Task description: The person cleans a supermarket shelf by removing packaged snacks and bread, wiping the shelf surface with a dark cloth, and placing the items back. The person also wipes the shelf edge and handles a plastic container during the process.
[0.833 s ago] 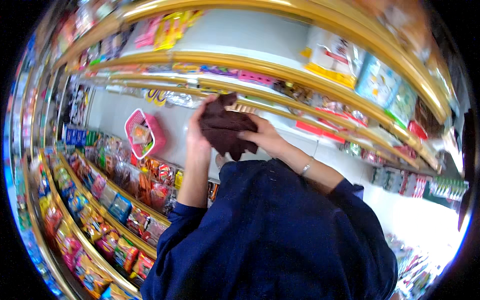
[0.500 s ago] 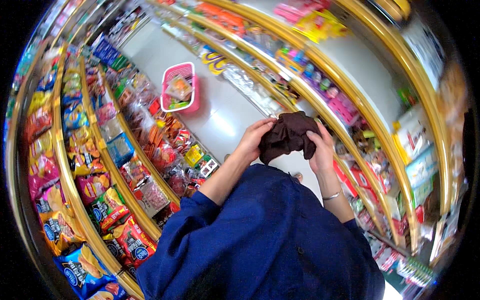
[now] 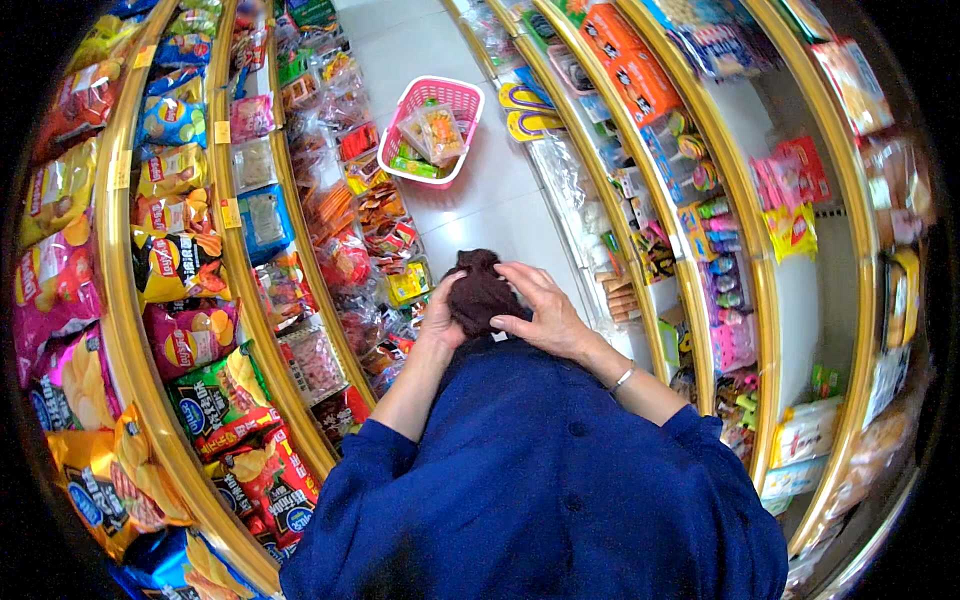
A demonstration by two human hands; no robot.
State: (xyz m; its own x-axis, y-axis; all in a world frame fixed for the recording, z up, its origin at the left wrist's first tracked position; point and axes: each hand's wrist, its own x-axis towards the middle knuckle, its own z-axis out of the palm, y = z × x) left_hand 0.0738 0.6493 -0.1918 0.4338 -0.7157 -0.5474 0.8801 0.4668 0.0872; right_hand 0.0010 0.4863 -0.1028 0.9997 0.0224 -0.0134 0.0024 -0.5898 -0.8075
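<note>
both hands [image 3: 500,315] grip a dark cloth [image 3: 480,292] above the white tiled aisle floor [image 3: 500,200].

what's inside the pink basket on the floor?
The pink basket holds clear snack packets with orange contents and a green pack along its near side. Anything under those packets is covered.

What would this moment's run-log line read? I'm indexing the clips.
left hand: holds dark brown cloth | right hand: on cloth | pink basket: on aisle floor
</note>
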